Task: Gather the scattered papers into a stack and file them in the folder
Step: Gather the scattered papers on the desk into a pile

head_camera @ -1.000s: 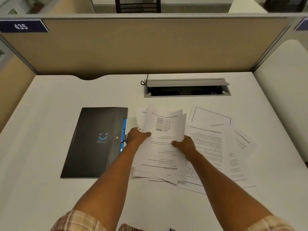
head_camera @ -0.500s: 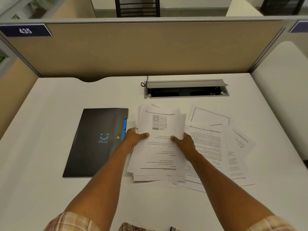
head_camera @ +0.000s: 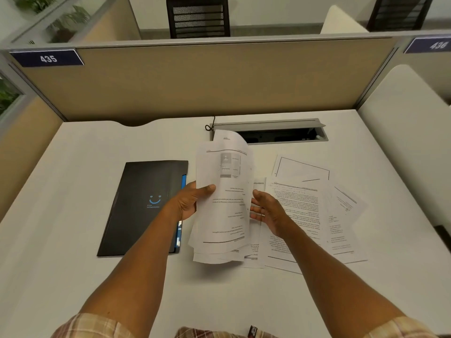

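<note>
A: From the head camera, what is the left hand (head_camera: pixel 192 203) doing?

B: It is clamped on a sheaf of papers (head_camera: pixel 223 203), thumb on the printed face, the other fingers hidden behind. The thin white sheets stand tilted up off the desk (head_camera: pixel 73 191); their top corners curl over and the lower edges fan out unevenly.

A: And the right hand (head_camera: pixel 267 213)?

B: Fingers spread and holding nothing, palm turned toward the sheaf's right edge, just beside it. Contact cannot be told.

A: Where are the other sheets?

B: The loose papers (head_camera: pixel 305 215) lie flat to the right, overlapping at skewed angles, dense with text, one bearing a ruled rectangle.

A: The folder (head_camera: pixel 146 206)?

B: Closed and flat, left of the sheaf. It is matte black, rectangular, with a blue smile mark and blue along its right edge.

A: The surface?

B: Smooth and pale, with a grey metal cable tray (head_camera: pixel 280 132) set in, against a beige fabric partition (head_camera: pixel 219 79).
</note>
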Demonstrator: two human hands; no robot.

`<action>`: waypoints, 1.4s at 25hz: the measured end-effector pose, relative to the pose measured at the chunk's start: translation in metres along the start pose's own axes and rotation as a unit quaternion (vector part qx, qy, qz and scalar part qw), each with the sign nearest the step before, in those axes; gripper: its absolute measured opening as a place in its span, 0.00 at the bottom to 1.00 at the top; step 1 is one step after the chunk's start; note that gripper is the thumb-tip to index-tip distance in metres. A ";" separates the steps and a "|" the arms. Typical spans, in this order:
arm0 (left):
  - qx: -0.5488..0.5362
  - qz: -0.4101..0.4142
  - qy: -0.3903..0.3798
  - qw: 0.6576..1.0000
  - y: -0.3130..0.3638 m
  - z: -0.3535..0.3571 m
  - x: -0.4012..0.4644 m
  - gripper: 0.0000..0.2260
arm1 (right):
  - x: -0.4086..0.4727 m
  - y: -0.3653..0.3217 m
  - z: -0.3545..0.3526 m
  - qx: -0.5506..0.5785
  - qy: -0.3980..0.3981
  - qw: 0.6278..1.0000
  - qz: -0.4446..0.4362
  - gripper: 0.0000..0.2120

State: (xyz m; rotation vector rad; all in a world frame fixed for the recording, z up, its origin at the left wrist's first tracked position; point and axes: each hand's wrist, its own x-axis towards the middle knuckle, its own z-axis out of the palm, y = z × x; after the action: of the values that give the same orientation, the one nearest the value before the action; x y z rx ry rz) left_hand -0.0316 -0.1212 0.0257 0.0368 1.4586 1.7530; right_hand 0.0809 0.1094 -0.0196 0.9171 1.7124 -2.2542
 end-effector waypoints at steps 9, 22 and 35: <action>0.022 0.013 -0.017 1.000 0.015 0.039 -0.004 0.36 | -0.026 -0.004 -0.030 0.157 -0.112 0.981 -0.001 0.30; 0.489 -0.014 0.306 0.817 -0.050 0.094 0.035 0.16 | -0.071 0.022 -0.147 0.098 0.120 0.987 -0.048 0.28; 0.603 -0.203 0.310 0.707 -0.073 0.088 0.042 0.40 | -0.064 0.036 -0.168 0.092 0.120 0.988 0.013 0.18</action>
State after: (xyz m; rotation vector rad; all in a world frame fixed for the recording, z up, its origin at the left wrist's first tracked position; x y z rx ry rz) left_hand 0.0266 -0.0270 -0.0256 -0.1962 2.6283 0.1720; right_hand 0.2110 0.2373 -0.0390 1.2899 1.5871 -2.3993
